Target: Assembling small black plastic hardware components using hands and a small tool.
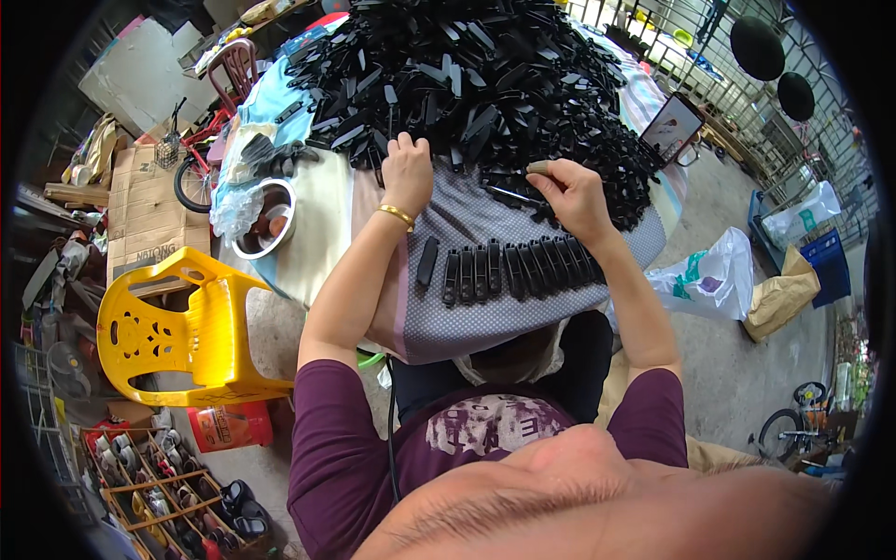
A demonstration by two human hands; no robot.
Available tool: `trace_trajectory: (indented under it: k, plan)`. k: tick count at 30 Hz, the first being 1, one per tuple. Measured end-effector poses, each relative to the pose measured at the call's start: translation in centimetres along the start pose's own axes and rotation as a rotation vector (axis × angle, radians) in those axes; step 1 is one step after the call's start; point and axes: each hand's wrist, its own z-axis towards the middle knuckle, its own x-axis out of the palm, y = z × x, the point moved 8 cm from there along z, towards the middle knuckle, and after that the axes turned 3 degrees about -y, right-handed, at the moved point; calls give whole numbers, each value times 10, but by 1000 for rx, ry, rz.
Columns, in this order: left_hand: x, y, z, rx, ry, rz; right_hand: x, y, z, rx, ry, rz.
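A big heap of long black plastic pieces [476, 84] covers the far part of the table. My left hand [407, 175], with a gold bangle at its wrist, is at the heap's near edge. Its fingers are curled down, and what they grip is hidden. My right hand [571, 198] is closed in a pinch at the heap's right front, a tan covering on a fingertip. What it holds is too small to tell. By its fingers lies a slim shiny-edged dark strip [515, 195]. Nearer me, several matching black pieces [534, 269] stand side by side in a row, with one tilted piece [427, 261] at its left end.
On the cloth-covered table [448, 336], a white bowl [289, 219] stands at left beside crumpled clear plastic and dark gloves [275, 156]. A yellow plastic chair [177, 327] and red bucket [229, 427] are at left. Plastic bags [714, 275] and a paper bag [782, 294] sit at right.
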Motion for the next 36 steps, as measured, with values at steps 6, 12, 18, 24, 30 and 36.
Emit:
trace_trajectory:
  k: [6,12,18,24,30,36]
  plan:
    - [-23,-8,-9,73,-129,-148,14,8,-4,-18,-38,137]
    - [-11,-30,-19,-235,391,-1276,21,21,2,-14,-51,104]
    - [-14,-52,-33,-290,631,-1736,28,23,2,38,-135,263]
    - [-24,-65,-37,-119,727,-1970,33,18,2,144,-144,402]
    - [-19,-66,-38,-186,716,-2026,29,19,0,144,-163,292]
    - [-9,-63,-38,-112,710,-1935,24,33,2,-35,-160,177]
